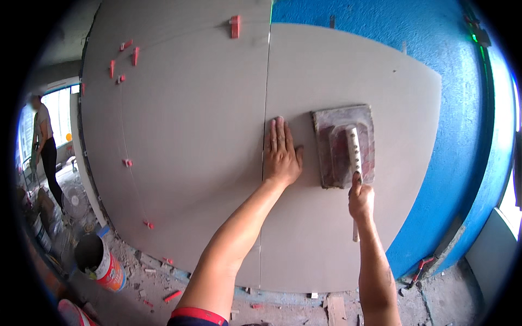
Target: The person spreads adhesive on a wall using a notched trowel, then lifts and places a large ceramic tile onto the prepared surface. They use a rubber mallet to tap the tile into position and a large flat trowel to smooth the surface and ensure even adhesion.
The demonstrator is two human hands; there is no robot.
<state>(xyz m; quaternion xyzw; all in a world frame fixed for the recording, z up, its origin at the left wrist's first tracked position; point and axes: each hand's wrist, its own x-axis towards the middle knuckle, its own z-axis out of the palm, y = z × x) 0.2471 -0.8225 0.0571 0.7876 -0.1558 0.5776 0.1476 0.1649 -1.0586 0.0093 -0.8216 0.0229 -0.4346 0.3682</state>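
The left hand (283,163) lies flat on the right grey tile (315,244) just beside the vertical joint (261,239), its fingers straight and close together, thumb spread. The right hand (361,202) has its fingers wrapped around the perforated white handle (354,146) of a rectangular tiling float (331,146), which is in front of that tile; contact is unclear. Red levelling wedges (235,27) dot the left grey tile (185,152)

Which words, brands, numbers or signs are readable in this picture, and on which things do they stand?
No text is clearly readable.
Red-orange bucket: printed label, too small and blurred to read.
Grey wall panels: no lettering visible.
White-handled tool in the right hand: no lettering visible.
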